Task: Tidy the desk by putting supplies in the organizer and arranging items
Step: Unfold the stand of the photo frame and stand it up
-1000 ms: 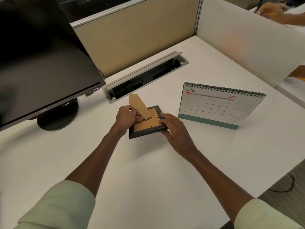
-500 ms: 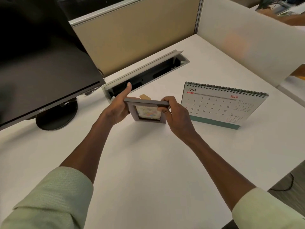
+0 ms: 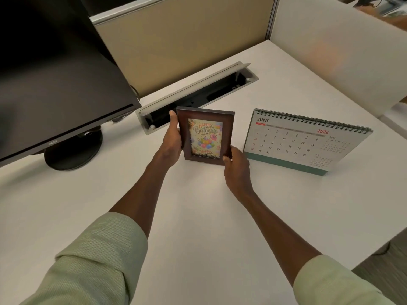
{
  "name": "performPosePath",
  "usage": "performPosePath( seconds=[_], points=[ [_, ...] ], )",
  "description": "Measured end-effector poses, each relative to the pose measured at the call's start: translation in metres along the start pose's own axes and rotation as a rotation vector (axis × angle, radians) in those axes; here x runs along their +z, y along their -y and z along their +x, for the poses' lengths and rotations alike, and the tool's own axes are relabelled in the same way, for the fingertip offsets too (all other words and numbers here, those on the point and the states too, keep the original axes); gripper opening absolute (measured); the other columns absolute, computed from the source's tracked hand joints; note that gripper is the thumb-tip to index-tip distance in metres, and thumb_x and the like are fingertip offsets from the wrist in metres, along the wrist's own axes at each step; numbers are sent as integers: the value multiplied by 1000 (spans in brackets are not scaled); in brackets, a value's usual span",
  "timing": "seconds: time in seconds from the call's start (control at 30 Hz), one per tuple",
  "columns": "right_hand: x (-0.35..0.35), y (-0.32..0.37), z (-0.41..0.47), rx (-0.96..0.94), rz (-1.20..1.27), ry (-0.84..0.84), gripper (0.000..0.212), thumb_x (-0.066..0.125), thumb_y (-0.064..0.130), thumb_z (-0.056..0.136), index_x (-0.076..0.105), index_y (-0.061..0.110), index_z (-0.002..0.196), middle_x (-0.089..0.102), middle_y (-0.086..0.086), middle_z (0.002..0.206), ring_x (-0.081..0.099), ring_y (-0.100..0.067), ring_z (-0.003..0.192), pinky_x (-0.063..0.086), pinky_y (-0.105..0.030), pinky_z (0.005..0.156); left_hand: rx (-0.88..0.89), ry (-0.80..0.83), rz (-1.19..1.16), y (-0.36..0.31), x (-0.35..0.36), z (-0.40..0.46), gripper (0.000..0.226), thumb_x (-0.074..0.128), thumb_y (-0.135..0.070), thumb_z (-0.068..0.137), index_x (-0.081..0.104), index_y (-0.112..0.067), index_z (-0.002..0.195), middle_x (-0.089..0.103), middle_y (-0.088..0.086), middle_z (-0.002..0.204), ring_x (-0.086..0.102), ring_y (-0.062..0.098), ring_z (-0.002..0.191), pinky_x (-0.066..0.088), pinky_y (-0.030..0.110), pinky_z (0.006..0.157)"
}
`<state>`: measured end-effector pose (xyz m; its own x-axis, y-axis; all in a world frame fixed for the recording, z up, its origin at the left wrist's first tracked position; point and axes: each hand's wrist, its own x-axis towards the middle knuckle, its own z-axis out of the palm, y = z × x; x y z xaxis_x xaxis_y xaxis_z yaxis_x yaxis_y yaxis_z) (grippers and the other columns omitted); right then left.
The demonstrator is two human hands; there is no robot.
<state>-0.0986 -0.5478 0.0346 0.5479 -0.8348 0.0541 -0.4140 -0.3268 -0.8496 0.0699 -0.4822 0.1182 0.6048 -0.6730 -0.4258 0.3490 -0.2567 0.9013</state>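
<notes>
Your left hand [image 3: 171, 143] gripped the left side of the small dark brown wooden picture frame [image 3: 206, 135], thumb pressed up along the front of its left rail and the remaining fingers tucked out of sight behind it. Your right hand [image 3: 236, 167] closed on the frame's lower right corner, thumb on the front and fingers curled around the back. Both hands held the frame upright, portrait way, facing you, with its colourful "Happy Birthday" balloon card readable. Its bottom edge sat at or just above the white worktop [image 3: 198, 216]; you could not have told from here whether it touched.

The frame stood roughly midway across the worktop, toward the back edge, just in front of the long grey cable tray with its lid propped open [image 3: 198, 93] that was set into the worktop. Near the frame's right side, apart from it, stood the white spiral-bound desk calendar with a teal base [image 3: 304, 142], showing June 2026. Well to the left, the black computer monitor [image 3: 55, 73] rose on its round black stand [image 3: 72, 150] near the back left corner. Pale green sleeves covered both of your forearms up to the elbow.
</notes>
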Motion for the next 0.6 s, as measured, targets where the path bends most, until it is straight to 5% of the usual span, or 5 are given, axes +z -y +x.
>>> performPosePath(
  seconds=[0.6],
  points=[
    [12,-25,-19,74,-61,-225,26,55,15,96,61,5,120,64,-8,109,57,-20,102,53,-31,86,-2,7,-23,19,18,21,61,12,-64,97,67,-37,104,73,-11,102,71,14,98,53,35,89]
  ],
)
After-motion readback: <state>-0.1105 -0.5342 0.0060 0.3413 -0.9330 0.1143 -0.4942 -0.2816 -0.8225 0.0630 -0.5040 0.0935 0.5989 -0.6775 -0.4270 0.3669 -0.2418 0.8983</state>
